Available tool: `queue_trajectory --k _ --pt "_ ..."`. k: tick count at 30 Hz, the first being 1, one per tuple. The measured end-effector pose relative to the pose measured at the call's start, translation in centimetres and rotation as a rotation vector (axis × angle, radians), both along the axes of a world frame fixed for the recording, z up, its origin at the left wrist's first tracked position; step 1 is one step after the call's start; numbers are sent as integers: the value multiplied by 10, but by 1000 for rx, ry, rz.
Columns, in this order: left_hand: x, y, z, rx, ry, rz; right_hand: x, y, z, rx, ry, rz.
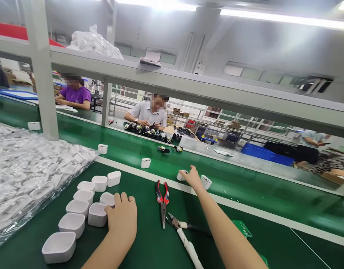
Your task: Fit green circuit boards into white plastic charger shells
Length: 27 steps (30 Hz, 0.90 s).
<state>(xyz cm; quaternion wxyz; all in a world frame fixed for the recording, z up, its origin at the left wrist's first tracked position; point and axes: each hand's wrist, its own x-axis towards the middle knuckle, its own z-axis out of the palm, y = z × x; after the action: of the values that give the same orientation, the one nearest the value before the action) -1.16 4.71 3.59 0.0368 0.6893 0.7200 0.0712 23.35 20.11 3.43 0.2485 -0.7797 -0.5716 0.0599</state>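
Left hand (121,216) curls at white cups (97,219), rowed apparently for easy reach; right hand (192,177), partly spread, at a white box (181,178); grips unclear.

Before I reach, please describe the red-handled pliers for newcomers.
On the green table, look between left hand and right hand. The pliers lie there, jaws toward the wearer. Red-and-black handles distinguish them from the partly white-handled tool nearby.

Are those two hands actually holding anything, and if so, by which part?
Whether either holds anything cannot be told: the left hand is at the side of a white cup, the right hand at a small white case.
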Motion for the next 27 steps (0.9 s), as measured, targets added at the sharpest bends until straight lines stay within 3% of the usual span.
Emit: queue_trajectory --k 4,8,13,18,20,23,27 --pt "-1 -4 2 8 -5 -103 26 -38 20 -59 -64 47" --pt "6 -13 2 -28 -10 -238 71 -99 27 -251 -82 13" --pt "27 -37 -3 -23 -46 -506 113 -162 12 -345 -33 -126" --pt "41 -57 -16 35 -204 -794 115 -179 -9 -243 108 -121" --pt "41 -56 -17 107 -216 -804 112 -180 -14 -183 182 -122" --pt "37 -48 -15 128 -159 -642 107 -182 -13 -98 350 -107" --pt "32 -38 -11 -11 -213 -558 90 -191 8 19 691 41"
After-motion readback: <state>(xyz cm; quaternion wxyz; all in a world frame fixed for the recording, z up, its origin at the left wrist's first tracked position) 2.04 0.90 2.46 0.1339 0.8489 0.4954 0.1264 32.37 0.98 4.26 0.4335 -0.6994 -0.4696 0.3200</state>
